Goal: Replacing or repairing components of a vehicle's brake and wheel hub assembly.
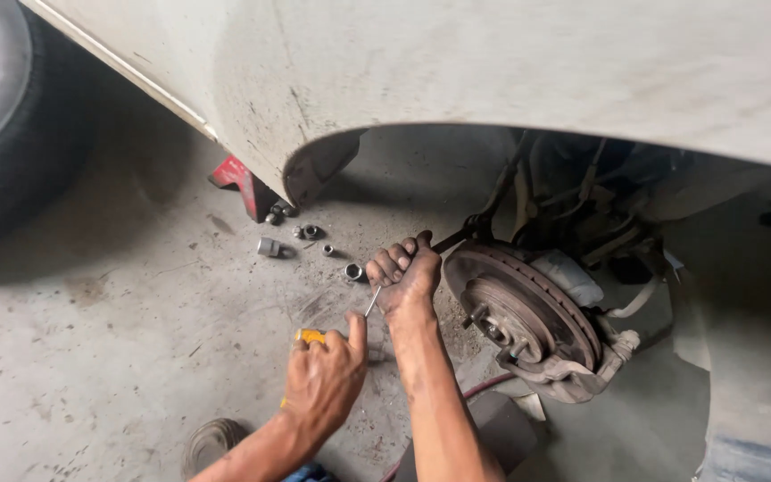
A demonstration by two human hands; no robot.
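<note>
The car body (493, 62) is dirty off-white with grey smudges. The brake disc (519, 308) is rusty brown with a duller grey hub. The screwdriver (341, 326) has a yellow-orange handle and a silver shaft. The sockets (310, 241) on the stained grey concrete floor (118, 339) are silver. The jack stand (241, 183) is red. The tyre (20, 125) is black.

Right hand (406, 270) closed around dark wrench handle (453, 238), fist just beside rusty brake disc (521, 312) under white car body (493, 71). Left hand (323, 379) grips yellow-handled screwdriver (311, 336), thin shaft angled up toward right hand. Loose sockets (310, 243) scattered on concrete floor (118, 339). Red jack stand (241, 183) under sill. Black tyre (11, 116) upper left.
</note>
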